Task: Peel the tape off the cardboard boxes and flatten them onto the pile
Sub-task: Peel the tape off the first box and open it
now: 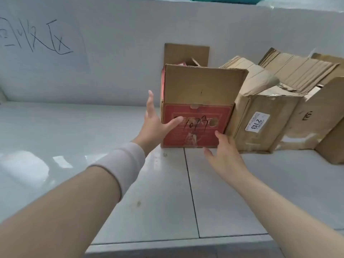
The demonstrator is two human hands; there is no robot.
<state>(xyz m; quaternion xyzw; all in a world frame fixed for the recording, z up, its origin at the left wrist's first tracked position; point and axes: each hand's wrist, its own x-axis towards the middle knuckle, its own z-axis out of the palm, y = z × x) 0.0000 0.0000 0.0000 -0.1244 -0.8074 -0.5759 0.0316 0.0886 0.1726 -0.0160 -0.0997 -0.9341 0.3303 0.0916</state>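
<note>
Fingers spread and empty, the left hand (155, 125) and right hand (224, 153) flanked a red-fronted brown cardboard box (199, 108), likely needing a grip before peeling.

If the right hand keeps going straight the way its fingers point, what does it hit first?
The right hand would most likely meet the red printed box, on its front face near the lower right corner. One fingertip looks at or nearly on it, but depth is unclear.

L hand (156, 126), R hand (225, 155) — red box (202, 86)
</note>
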